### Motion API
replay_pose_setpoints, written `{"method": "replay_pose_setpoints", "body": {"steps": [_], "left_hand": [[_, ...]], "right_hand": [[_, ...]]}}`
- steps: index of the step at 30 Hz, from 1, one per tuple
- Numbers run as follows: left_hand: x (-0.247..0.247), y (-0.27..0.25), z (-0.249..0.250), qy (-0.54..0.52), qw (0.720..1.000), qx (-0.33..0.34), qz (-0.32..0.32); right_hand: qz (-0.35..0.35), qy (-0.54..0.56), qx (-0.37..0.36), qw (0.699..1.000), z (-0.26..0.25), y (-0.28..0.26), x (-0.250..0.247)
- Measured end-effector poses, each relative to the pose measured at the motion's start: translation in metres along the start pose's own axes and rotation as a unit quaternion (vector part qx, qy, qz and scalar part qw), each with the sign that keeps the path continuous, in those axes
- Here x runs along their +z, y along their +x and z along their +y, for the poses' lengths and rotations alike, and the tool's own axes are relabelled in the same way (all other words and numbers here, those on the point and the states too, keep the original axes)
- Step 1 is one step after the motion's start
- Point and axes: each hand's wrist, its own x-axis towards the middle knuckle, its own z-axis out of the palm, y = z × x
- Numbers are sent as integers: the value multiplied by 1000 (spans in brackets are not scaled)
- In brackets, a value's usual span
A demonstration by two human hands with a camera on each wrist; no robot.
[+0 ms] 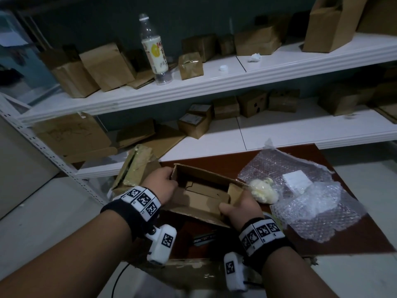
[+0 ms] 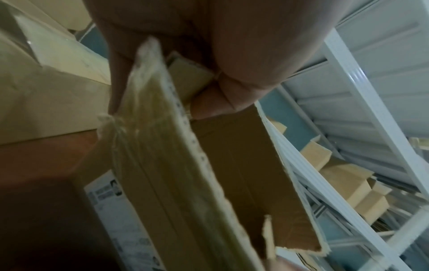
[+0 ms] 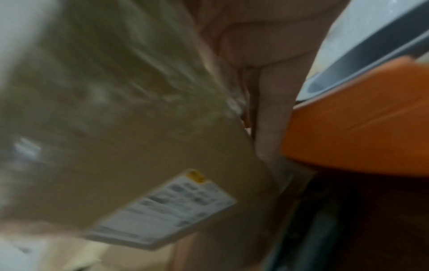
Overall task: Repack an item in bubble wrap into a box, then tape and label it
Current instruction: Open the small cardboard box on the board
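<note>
An open brown cardboard box lies on the reddish-brown table, empty inside. My left hand grips its left end, fingers curled over the flap. My right hand grips its right near corner, thumb inside the rim. The box wall carries a white printed label. A pale yellow item lies just right of the box on crumpled bubble wrap. A white paper slip lies on the wrap.
White shelves behind the table hold several cardboard boxes and a clear bottle. A taped flattened box leans left of the table. An orange thing sits beside my right hand. A dark tool lies under the box.
</note>
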Motion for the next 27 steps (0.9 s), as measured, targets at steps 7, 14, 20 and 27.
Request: {"method": "replay_pose_setpoints", "body": {"steps": [7, 14, 20, 27], "left_hand": [[-1, 14, -20, -45, 995, -91, -7], [2, 18, -25, -39, 981, -183, -52], [-1, 19, -47, -188, 958, -214, -17], [12, 14, -48, -295, 930, -216, -25]], "right_hand": [[-19, 179, -34, 983, 6, 5, 2], [-28, 187, -15, 982, 7, 6, 1], [5, 238, 21, 971, 9, 14, 3], [25, 267, 35, 963, 14, 19, 5]]}}
